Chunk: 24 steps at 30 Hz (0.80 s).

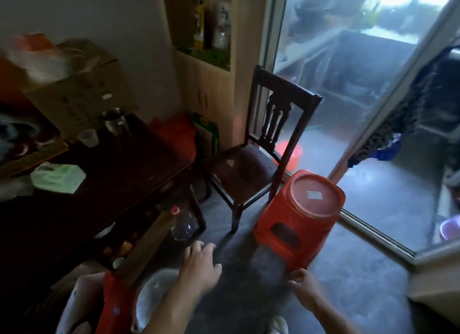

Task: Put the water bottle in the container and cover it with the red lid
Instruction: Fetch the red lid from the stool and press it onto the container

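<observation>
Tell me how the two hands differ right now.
The left hand is open with fingers spread, holding nothing, while the right hand pinches the lower edge of the red stool, which is tilted. The left hand is nearer the clear bottle by the dark table. Both are bare.

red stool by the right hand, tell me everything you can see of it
The red stool looks like moulded plastic, with ribbed sides, a dark cut-out in the near side and a round recessed seat with a pale sticker at its middle. It is tilted, seat leaning toward the camera, over the grey floor beside the dark wooden chair. The right hand touches its lower near edge with its fingers; the picture is blurred.
</observation>
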Motion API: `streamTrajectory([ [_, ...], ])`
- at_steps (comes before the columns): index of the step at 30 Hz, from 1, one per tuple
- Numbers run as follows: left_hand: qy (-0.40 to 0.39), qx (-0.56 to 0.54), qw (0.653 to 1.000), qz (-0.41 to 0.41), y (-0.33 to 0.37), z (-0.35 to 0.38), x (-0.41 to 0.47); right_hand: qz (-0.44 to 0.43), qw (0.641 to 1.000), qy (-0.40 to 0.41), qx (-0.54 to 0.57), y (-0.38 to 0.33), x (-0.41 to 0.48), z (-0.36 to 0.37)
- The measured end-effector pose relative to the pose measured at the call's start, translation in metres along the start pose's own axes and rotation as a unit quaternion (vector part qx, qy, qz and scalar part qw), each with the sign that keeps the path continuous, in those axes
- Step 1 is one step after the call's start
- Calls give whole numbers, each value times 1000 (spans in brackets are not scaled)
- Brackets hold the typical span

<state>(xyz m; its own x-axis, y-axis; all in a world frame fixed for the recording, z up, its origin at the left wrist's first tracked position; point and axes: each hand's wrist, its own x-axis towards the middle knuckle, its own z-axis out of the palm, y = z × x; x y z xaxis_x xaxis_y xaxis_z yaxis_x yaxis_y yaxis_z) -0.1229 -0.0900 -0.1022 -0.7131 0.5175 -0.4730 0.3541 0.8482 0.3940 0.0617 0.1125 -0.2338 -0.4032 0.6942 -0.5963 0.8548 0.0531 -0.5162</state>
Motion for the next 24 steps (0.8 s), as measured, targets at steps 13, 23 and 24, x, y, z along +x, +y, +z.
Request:
streamTrajectory([
  [13,-44,70,994,76,182,34,93,60,984,24,163,36,82,-138],
  [23,-74,88,991,75,251,50,150,86,972,30,215,42,131,-192],
  [24,-79,90,990,76,256,50,158,92,970,31,221,40,133,-196],
])
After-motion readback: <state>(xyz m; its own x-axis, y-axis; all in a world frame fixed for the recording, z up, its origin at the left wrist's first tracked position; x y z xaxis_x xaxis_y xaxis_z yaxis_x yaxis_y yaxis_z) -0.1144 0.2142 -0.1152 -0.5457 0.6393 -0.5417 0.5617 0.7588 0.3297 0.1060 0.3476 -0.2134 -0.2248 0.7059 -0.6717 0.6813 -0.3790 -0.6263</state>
